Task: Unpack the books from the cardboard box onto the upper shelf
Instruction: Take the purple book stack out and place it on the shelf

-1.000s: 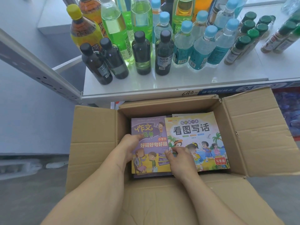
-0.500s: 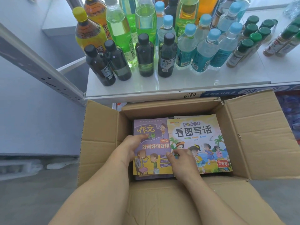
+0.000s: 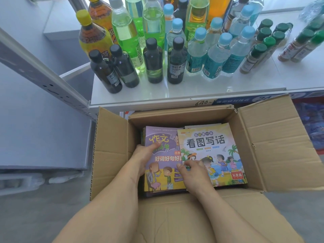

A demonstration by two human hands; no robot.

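- Two bare forearms are reaching from the bottom edge over the near flap into the open brown cardboard box [image 3: 273, 144], which is standing on the floor with its four flaps folded outward.
- The right hand [image 3: 193, 174] is resting on the seam between the two top books, its fingers curled and its fingertips [image 3: 188, 163] pinching the left edge of the yellow picture-cover book [image 3: 210, 146].
- The left hand [image 3: 143, 156] is gripping the left edge of the purple-and-yellow cartoon-cover book [image 3: 163, 165], thumb lying across the cover and the other fingers hidden beneath that edge.
- Both books are lying flat and side by side inside the box, on top of further books; the yellow one is overlapping the purple one's right edge.
- Beyond the box's far wall, the white shelf [image 3: 192, 90] is carrying upright drink bottles: dark soda bottles [image 3: 176, 62] in front, blue-capped water bottles [image 3: 217, 57] to the right, green and orange ones behind.
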